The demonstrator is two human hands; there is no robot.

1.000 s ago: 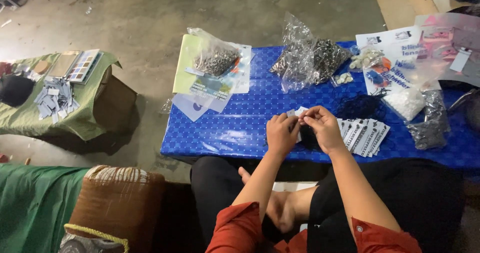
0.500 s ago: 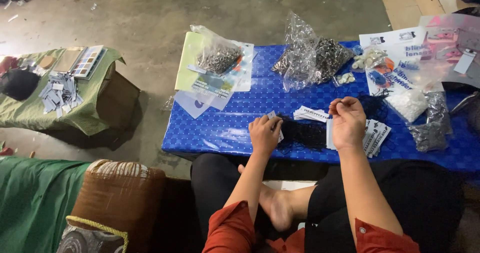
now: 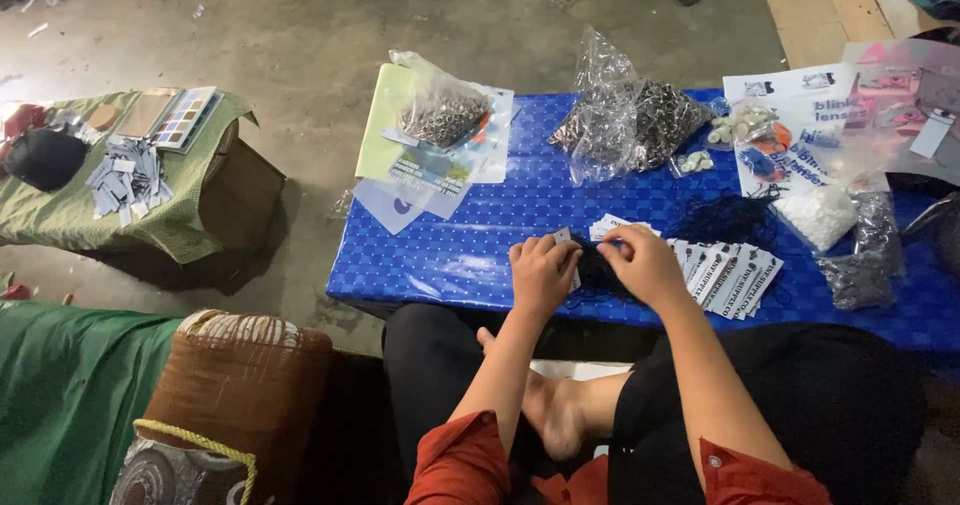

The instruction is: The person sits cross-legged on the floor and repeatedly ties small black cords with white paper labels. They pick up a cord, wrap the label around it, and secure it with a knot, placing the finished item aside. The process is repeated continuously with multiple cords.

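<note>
Both hands have closed in — left hand (image 3: 541, 270) pinches card (image 3: 563, 237), right hand (image 3: 645, 265) grips black cord (image 3: 600, 262).

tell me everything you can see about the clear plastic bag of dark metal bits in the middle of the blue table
The clear plastic bag is crinkled, thin and glossy, its open top standing up in a peak. Its lower part bulges with many small dark, metallic-looking pieces, too small to identify. It sits near the far edge of the blue table, slumped to the right. A tiny packet of white bits lies against its near right side. Neither hand touches it.
</note>
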